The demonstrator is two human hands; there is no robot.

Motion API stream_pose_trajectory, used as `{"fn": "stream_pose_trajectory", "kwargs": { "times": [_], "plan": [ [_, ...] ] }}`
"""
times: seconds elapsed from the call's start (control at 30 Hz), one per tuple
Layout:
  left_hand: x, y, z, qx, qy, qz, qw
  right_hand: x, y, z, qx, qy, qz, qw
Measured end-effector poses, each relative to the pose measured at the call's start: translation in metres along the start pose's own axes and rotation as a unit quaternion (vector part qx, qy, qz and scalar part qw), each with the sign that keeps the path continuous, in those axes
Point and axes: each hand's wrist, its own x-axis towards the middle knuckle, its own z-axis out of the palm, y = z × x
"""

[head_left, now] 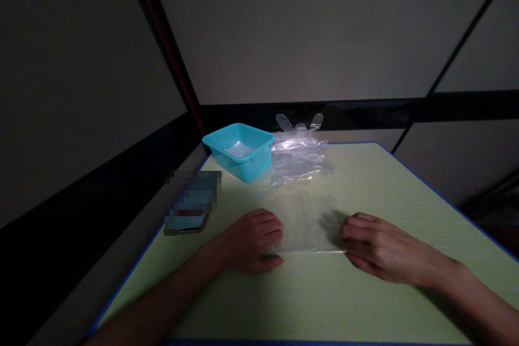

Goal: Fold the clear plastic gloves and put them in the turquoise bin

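A clear disposable plastic glove lies flat on the table between my hands, its straight edge towards me. My left hand rests at the glove's left side with the thumb apart from the bent fingers. At the right end of the straight edge, my right hand has its fingers curled closed on the plastic. The fingertips of that hand are partly hidden. Just beyond lies a crumpled pile of clear plastic gloves, with some glove fingers sticking up at the back.
A turquoise plastic basket stands at the back left with a whitish piece inside. Near the left edge lies a phone-like flat object, blurred by pixels. The pale green table has a blue rim and meets walls behind and left.
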Motion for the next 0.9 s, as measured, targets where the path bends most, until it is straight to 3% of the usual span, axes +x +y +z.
{"fn": "stream_pose_trajectory", "kwargs": {
  "times": [0.47, 0.6, 0.9],
  "plan": [
    [0.002, 0.001, 0.004, -0.014, 0.002, -0.018, 1.0, 0.003, 0.005, 0.003, 0.019, 0.002, -0.012, 1.0],
    [0.002, 0.0, 0.006, -0.029, 0.019, -0.014, 0.999, 0.003, 0.007, 0.002, 0.043, 0.046, -0.002, 0.998],
    [0.004, 0.0, 0.011, -0.029, 0.052, -0.059, 0.996, 0.005, 0.013, 0.007, 0.133, 0.084, 0.07, 0.985]
  ]
}}
